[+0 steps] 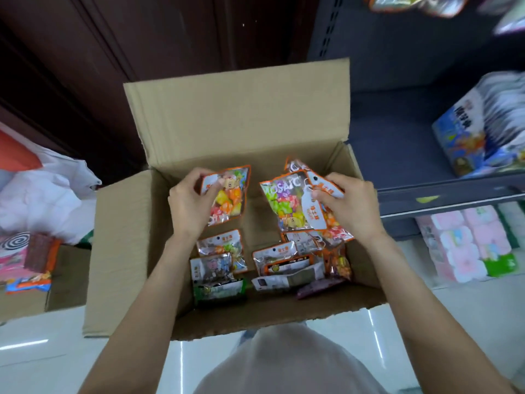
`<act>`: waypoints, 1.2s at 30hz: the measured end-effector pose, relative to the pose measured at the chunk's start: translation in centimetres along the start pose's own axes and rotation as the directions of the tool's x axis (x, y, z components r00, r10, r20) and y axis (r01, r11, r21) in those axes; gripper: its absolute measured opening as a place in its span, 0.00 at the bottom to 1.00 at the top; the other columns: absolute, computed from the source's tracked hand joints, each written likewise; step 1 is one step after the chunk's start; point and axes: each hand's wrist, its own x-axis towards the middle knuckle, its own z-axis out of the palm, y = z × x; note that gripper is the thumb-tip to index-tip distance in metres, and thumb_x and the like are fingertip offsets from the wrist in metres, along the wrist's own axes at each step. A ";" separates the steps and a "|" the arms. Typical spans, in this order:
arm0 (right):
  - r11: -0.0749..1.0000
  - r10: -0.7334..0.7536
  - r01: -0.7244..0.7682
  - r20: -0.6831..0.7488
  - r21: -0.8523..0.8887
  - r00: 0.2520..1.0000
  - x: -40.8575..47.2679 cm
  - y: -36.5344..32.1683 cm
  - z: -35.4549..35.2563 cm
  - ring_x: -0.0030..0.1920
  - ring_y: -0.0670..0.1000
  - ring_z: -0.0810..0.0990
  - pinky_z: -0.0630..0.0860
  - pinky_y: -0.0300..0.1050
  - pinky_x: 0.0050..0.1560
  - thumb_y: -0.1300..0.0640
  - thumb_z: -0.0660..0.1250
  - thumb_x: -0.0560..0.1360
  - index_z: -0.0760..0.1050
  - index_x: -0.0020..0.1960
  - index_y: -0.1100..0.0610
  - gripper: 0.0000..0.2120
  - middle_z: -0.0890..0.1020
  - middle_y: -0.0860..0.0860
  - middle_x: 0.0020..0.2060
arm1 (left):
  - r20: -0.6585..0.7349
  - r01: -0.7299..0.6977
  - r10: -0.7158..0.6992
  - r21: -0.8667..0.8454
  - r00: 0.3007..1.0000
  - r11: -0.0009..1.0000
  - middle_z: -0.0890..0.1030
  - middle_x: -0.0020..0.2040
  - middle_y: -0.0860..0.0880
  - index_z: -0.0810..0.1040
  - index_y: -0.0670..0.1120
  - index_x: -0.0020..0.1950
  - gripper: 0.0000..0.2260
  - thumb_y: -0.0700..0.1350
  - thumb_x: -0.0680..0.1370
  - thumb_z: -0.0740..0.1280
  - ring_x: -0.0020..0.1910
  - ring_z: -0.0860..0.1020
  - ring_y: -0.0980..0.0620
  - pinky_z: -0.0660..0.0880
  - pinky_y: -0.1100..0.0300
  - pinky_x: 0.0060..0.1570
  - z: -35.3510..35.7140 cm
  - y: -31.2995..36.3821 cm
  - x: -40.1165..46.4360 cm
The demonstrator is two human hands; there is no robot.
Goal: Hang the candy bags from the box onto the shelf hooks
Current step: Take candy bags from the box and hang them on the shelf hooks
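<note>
An open cardboard box [122,237] stands on the floor below me, flaps spread. Both hands are inside it. My left hand [189,204] grips one orange-edged candy bag [230,194] by its top corner. A fanned bunch of candy bags [287,206] with "MOSAIC" print is held by their tops in my right hand [348,204]. Several more candy bags [224,260] lie loose on the box bottom. Candy bags hanging on the shelf [412,4] show blurred at the top right; the hooks themselves are out of sight.
A dark shelf unit [443,197] stands to the right, with a blue product box [466,137] on it and pink packs [468,243] beneath. To the left lie a white plastic bag [48,200] and another carton with packets [31,263]. The floor is glossy white tile.
</note>
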 end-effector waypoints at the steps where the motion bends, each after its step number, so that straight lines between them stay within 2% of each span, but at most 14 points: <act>1: 0.999 0.023 -0.023 -0.012 0.027 1.000 -0.2 -0.2 -0.4 0.38 0.54 0.79 0.67 0.48 0.38 0.51 0.74 0.72 0.81 0.42 0.57 0.09 0.83 0.52 0.34 | -0.006 0.016 -0.016 -0.043 1.000 0.999 0.80 0.36 0.52 0.80 0.46 0.46 0.07 0.47 0.73 0.73 0.34 0.74 0.59 0.69 0.62 0.37 -0.2 0.6 0.0; 5: 0.995 0.056 -0.052 -0.036 0.086 0.998 -0.8 -0.6 -1.1 0.35 0.50 0.76 0.67 0.44 0.38 0.53 0.72 0.74 0.79 0.42 0.54 0.05 0.79 0.43 0.31 | 0.006 0.059 -0.059 -0.156 0.998 0.986 0.80 0.35 0.54 0.80 0.48 0.45 0.05 0.48 0.74 0.72 0.35 0.76 0.56 0.72 0.59 0.39 -0.1 2.2 -0.5; 7: 0.954 0.125 -0.110 -0.034 0.279 0.992 -0.9 -0.6 -2.0 0.31 0.48 0.77 0.70 0.43 0.35 0.55 0.71 0.75 0.78 0.40 0.55 0.06 0.77 0.42 0.27 | 0.040 0.119 -0.112 -0.225 0.993 0.967 0.80 0.33 0.58 0.77 0.54 0.42 0.05 0.48 0.75 0.71 0.35 0.76 0.58 0.73 0.57 0.40 0.1 2.7 -0.9; 8: 0.887 0.166 -0.148 -0.004 0.437 0.986 -1.0 -0.8 -2.6 0.30 0.45 0.78 0.71 0.41 0.33 0.57 0.71 0.75 0.78 0.41 0.55 0.05 0.78 0.42 0.27 | 0.062 0.144 -0.132 -0.262 0.989 0.954 0.80 0.33 0.60 0.76 0.57 0.42 0.06 0.48 0.76 0.71 0.35 0.76 0.58 0.73 0.56 0.42 0.2 2.8 -1.0; 10: 0.695 0.208 -0.217 0.097 0.686 0.973 -1.2 -1.6 -3.7 0.34 0.44 0.82 0.76 0.39 0.34 0.60 0.69 0.76 0.80 0.44 0.54 0.03 0.83 0.43 0.33 | 0.094 0.162 -0.138 -0.336 0.986 0.928 0.80 0.34 0.62 0.77 0.58 0.42 0.07 0.47 0.77 0.70 0.37 0.76 0.59 0.74 0.54 0.45 0.3 3.3 -1.3; 12: 0.596 0.206 -0.262 0.171 0.759 0.964 -1.1 -2.3 -4.2 0.40 0.46 0.84 0.80 0.40 0.38 0.61 0.68 0.76 0.80 0.48 0.55 0.04 0.86 0.47 0.40 | 0.106 0.140 -0.106 -0.396 0.989 0.907 0.81 0.35 0.60 0.78 0.56 0.42 0.06 0.45 0.77 0.69 0.37 0.76 0.61 0.74 0.56 0.44 0.3 4.5 -1.4; 16: 0.720 0.193 -0.194 0.077 0.666 0.978 -0.6 -2.5 -4.0 0.37 0.43 0.82 0.78 0.39 0.38 0.61 0.69 0.76 0.79 0.42 0.51 0.06 0.84 0.43 0.35 | 0.069 0.080 -0.055 -0.451 0.996 0.889 0.79 0.31 0.57 0.78 0.50 0.38 0.07 0.45 0.76 0.71 0.33 0.73 0.61 0.71 0.59 0.36 -0.1 6.9 -1.4; 19: 0.858 0.124 -0.075 -0.064 0.508 0.990 -0.5 -2.2 -4.5 0.33 0.42 0.78 0.74 0.43 0.37 0.58 0.70 0.76 0.78 0.40 0.50 0.07 0.81 0.41 0.31 | 0.093 0.021 0.023 -0.445 0.995 0.895 0.83 0.36 0.56 0.80 0.54 0.41 0.03 0.49 0.73 0.73 0.36 0.78 0.60 0.76 0.58 0.41 -0.6 8.1 -1.6; 22: 0.966 -0.038 0.082 -0.179 0.244 0.983 -0.8 -2.8 -4.7 0.33 0.48 0.78 0.73 0.46 0.35 0.56 0.69 0.76 0.78 0.43 0.58 0.06 0.79 0.45 0.31 | 0.134 -0.022 0.089 -0.437 0.987 0.899 0.83 0.37 0.61 0.81 0.55 0.42 0.07 0.54 0.68 0.73 0.39 0.80 0.63 0.76 0.66 0.44 -0.7 9.2 -2.2; 25: 0.977 -0.134 0.172 -0.263 0.128 0.955 -1.1 -3.4 -5.3 0.34 0.46 0.78 0.71 0.39 0.34 0.54 0.67 0.76 0.79 0.45 0.57 0.07 0.80 0.46 0.33 | 0.163 -0.016 0.105 -0.467 0.981 0.884 0.84 0.40 0.58 0.82 0.53 0.44 0.10 0.54 0.66 0.74 0.42 0.82 0.60 0.76 0.65 0.46 -1.0 9.8 -2.4; 27: 0.978 -0.145 0.182 -0.290 0.105 0.946 -1.2 -3.4 -5.7 0.35 0.48 0.79 0.71 0.40 0.34 0.53 0.66 0.76 0.80 0.45 0.56 0.08 0.82 0.48 0.35 | 0.194 -0.023 0.139 -0.506 0.971 0.862 0.85 0.42 0.57 0.82 0.53 0.47 0.10 0.52 0.67 0.74 0.44 0.83 0.57 0.77 0.62 0.48 -1.4 10.4 -2.5; 30: 0.985 -0.158 0.172 -0.314 0.017 0.936 -1.2 -3.6 -5.7 0.35 0.53 0.81 0.75 0.47 0.34 0.53 0.66 0.75 0.80 0.44 0.55 0.07 0.83 0.50 0.35 | 0.242 -0.053 0.224 -0.558 0.944 0.828 0.84 0.42 0.60 0.81 0.55 0.49 0.11 0.48 0.67 0.74 0.44 0.82 0.60 0.76 0.66 0.48 -1.9 12.2 -2.7; 32: 0.985 -0.157 0.170 -0.323 0.011 0.933 -1.2 -3.7 -5.7 0.34 0.54 0.81 0.76 0.49 0.35 0.54 0.68 0.74 0.81 0.44 0.56 0.06 0.83 0.51 0.34 | 0.251 -0.099 0.277 -0.549 0.928 0.830 0.84 0.42 0.60 0.82 0.57 0.48 0.10 0.48 0.68 0.74 0.43 0.81 0.60 0.76 0.64 0.47 -2.0 13.1 -2.5; 36: 0.966 0.045 0.018 -0.236 0.258 0.971 -1.0 -3.3 -7.2 0.32 0.43 0.78 0.72 0.36 0.34 0.56 0.72 0.74 0.81 0.42 0.57 0.05 0.80 0.43 0.30 | 0.229 -0.146 0.282 -0.474 0.932 0.869 0.84 0.42 0.60 0.82 0.58 0.46 0.08 0.44 0.73 0.73 0.42 0.80 0.59 0.77 0.58 0.45 -2.3 12.4 -1.0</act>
